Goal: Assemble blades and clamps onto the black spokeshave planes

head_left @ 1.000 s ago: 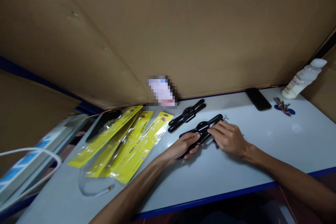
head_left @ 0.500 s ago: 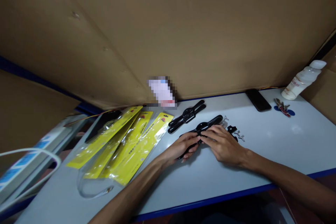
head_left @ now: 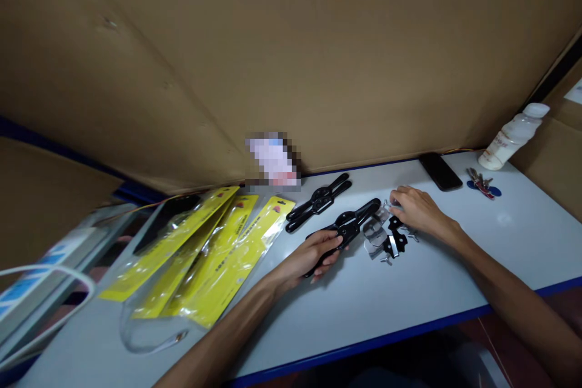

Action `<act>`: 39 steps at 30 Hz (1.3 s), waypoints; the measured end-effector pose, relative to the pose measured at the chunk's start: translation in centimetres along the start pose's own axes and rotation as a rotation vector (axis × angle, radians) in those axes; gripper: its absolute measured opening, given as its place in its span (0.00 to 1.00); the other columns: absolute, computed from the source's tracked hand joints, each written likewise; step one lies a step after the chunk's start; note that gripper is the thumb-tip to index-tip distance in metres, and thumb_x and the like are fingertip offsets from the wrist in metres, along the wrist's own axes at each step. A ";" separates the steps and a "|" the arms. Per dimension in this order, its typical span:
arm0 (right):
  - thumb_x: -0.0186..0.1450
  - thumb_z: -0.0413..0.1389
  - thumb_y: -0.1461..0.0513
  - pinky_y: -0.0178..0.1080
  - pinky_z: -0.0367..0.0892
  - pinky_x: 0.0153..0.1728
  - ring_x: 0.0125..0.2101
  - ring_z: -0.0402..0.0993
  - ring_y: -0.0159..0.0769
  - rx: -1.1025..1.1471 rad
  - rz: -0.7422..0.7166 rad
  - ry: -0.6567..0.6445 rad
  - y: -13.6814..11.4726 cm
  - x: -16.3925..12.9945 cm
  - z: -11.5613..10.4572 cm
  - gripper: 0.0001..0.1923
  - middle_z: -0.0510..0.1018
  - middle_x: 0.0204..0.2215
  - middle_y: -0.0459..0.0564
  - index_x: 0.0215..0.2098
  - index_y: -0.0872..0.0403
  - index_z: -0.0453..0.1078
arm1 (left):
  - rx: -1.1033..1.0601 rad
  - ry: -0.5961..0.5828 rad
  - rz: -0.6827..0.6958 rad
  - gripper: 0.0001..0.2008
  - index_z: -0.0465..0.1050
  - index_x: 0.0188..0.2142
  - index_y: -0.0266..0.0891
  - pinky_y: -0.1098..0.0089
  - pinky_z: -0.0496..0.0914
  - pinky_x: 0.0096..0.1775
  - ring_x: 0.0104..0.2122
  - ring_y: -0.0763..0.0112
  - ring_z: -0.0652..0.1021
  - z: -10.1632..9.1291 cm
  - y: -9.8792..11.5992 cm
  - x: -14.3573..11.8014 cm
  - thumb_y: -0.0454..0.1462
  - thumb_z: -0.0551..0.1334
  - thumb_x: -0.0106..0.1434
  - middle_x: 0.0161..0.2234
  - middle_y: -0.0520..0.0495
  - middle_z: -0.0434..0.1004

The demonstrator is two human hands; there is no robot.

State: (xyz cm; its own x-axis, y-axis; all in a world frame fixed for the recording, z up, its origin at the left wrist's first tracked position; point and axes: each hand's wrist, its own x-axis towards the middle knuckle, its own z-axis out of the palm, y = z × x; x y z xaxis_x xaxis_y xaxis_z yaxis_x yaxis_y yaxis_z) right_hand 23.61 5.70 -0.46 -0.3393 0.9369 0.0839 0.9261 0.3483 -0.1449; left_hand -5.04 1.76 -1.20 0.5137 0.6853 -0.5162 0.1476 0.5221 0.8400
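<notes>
The left hand (head_left: 318,253) lies on the white counter (head_left: 454,279) with its grip closed around the near end of a black clamp-like tool (head_left: 348,225), whose far arms point away toward the cardboard wall (head_left: 291,42). The palm covers the tool's near end, so its shape there cannot be made out. The right hand (head_left: 416,209) rests further back and to the right, fingers curled down over a scatter of small black and metal parts (head_left: 388,239). Whether it pinches one of them cannot be told, since the fingertips hide what is beneath. A second black tool (head_left: 318,201) lies just behind the first, untouched. Yellow packets in clear sleeves (head_left: 213,248) fan out at left. A dark phone (head_left: 440,171), keys (head_left: 482,183) and a white bottle (head_left: 511,136) sit at the far right. A pixelated patch hides an item against the wall.
</notes>
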 end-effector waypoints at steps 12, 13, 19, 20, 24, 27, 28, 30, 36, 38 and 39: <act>0.72 0.48 0.68 0.38 0.57 0.32 0.37 0.74 0.41 -0.072 0.025 0.051 -1.1 0.4 0.4 0.10 0.78 0.37 0.56 0.38 0.57 0.71 | 0.002 -0.014 -0.009 0.15 0.68 0.34 0.39 0.80 0.52 0.12 0.12 0.82 0.57 -0.2 -0.2 0.2 0.48 0.63 0.63 0.18 0.61 0.59; 0.72 0.47 0.68 0.38 0.57 0.32 0.37 0.74 0.41 -0.061 0.042 0.076 -0.9 0.4 0.3 0.10 0.78 0.36 0.56 0.38 0.57 0.71 | 0.003 -0.012 -0.006 0.15 0.68 0.35 0.38 0.80 0.52 0.12 0.12 0.82 0.57 -0.2 -0.2 0.1 0.49 0.63 0.64 0.18 0.61 0.59; 0.73 0.44 0.65 0.38 0.61 0.37 0.37 0.72 0.39 0.057 0.027 0.225 -1.9 0.2 -0.9 0.11 0.77 0.36 0.53 0.37 0.54 0.67 | 0.021 -0.016 0.010 0.15 0.67 0.33 0.39 0.79 0.51 0.12 0.12 0.82 0.56 0.1 0.2 -0.1 0.49 0.61 0.65 0.18 0.61 0.58; 0.73 0.44 0.65 0.38 0.62 0.39 0.38 0.71 0.38 0.078 -0.009 0.233 -2.5 0.0 -0.9 0.12 0.77 0.36 0.52 0.36 0.54 0.67 | 0.027 -0.019 0.013 0.15 0.67 0.33 0.39 0.79 0.52 0.12 0.12 0.82 0.56 0.2 0.2 -0.1 0.49 0.61 0.65 0.18 0.61 0.58; 0.73 0.45 0.64 0.38 0.62 0.41 0.37 0.68 0.38 0.150 -0.243 0.256 -5.8 -1.1 -0.3 0.13 0.76 0.33 0.51 0.33 0.54 0.68 | 0.061 -0.044 0.012 0.17 0.63 0.29 0.40 0.79 0.51 0.12 0.12 0.82 0.57 0.1 -0.1 0.0 0.49 0.60 0.66 0.18 0.60 0.59; 0.74 0.45 0.64 0.41 0.62 0.40 0.37 0.66 0.40 0.143 -0.399 0.278 -7.6 -1.8 0.7 0.13 0.75 0.33 0.52 0.34 0.55 0.69 | 0.085 -0.059 0.002 0.16 0.63 0.30 0.40 0.79 0.52 0.12 0.12 0.81 0.58 -0.1 -0.4 0.2 0.49 0.60 0.65 0.18 0.59 0.60; 0.74 0.45 0.64 0.42 0.62 0.39 0.37 0.66 0.40 0.132 -0.426 0.278 -7.9 -1.9 1.0 0.13 0.75 0.33 0.52 0.34 0.55 0.69 | 0.090 -0.063 -0.001 0.16 0.63 0.30 0.40 0.79 0.52 0.11 0.12 0.81 0.58 -0.1 -0.5 0.2 0.49 0.60 0.65 0.18 0.59 0.61; 0.73 0.45 0.65 0.42 0.62 0.39 0.37 0.66 0.41 0.113 -0.453 0.283 -8.1 -1.9 1.2 0.13 0.75 0.33 0.52 0.35 0.56 0.69 | 0.096 -0.068 -0.004 0.16 0.64 0.31 0.40 0.79 0.52 0.11 0.12 0.81 0.58 -0.2 -0.5 0.3 0.49 0.60 0.65 0.18 0.60 0.61; 0.72 0.47 0.65 0.41 0.62 0.40 0.38 0.68 0.42 0.095 -0.158 0.331 -4.5 -0.9 -1.5 0.12 0.76 0.33 0.53 0.33 0.54 0.69 | 0.091 -0.062 0.001 0.16 0.62 0.30 0.40 0.79 0.53 0.13 0.13 0.81 0.58 0.0 -0.3 0.1 0.48 0.60 0.66 0.18 0.60 0.60; 0.70 0.48 0.66 0.40 0.61 0.40 0.41 0.69 0.43 0.046 0.074 0.210 -2.4 -0.5 -2.1 0.11 0.78 0.35 0.54 0.33 0.54 0.70 | 0.090 -0.062 0.004 0.16 0.63 0.30 0.40 0.79 0.53 0.13 0.13 0.81 0.58 0.0 -0.3 0.0 0.48 0.59 0.67 0.18 0.60 0.60; 0.70 0.49 0.66 0.40 0.60 0.39 0.40 0.70 0.43 0.039 0.120 0.173 -1.4 -0.3 -2.2 0.11 0.78 0.35 0.55 0.33 0.55 0.71 | 0.090 -0.063 0.005 0.16 0.63 0.30 0.40 0.79 0.53 0.13 0.13 0.81 0.58 0.0 -0.3 0.0 0.48 0.59 0.67 0.18 0.60 0.60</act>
State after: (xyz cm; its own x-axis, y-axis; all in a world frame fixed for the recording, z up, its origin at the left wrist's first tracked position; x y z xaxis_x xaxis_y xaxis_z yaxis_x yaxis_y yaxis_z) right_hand 22.78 4.87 1.86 -0.1902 0.9541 0.2313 0.9500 0.2382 -0.2016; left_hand -5.09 1.63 -1.41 0.5662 0.6531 -0.5028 0.2188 0.4691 0.8556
